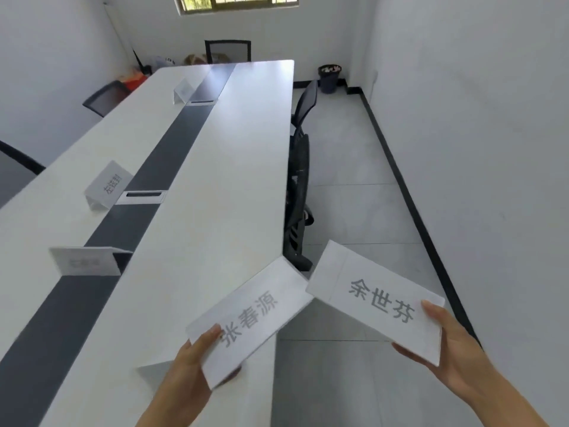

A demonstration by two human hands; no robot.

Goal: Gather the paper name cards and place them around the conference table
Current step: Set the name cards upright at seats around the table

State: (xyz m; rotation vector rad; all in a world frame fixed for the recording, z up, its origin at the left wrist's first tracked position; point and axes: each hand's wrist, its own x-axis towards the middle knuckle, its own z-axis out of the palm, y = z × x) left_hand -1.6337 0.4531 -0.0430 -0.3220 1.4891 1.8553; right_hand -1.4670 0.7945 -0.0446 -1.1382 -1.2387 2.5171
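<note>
— Which way do those cards lie?
— The left hand [187, 362] pinches a white folded paper name card [249, 318] over the long white desk [215, 192], long axis slanting up-right. The right hand [449, 343] clamps a second card [375, 300] off the desk's edge, slanting down-right.
— And on the desk?
— Three standing cards [107, 186], near to far.

Bright, even daylight comes from the window [237, 1] far beyond the fingers [212, 334]; the white bench [215, 180] shows a soft sheen; shadows are faint; wide-angle bending curves walls and edges; the card [86, 260] left of the fingers is motion-blurred, its print unreadable
</note>
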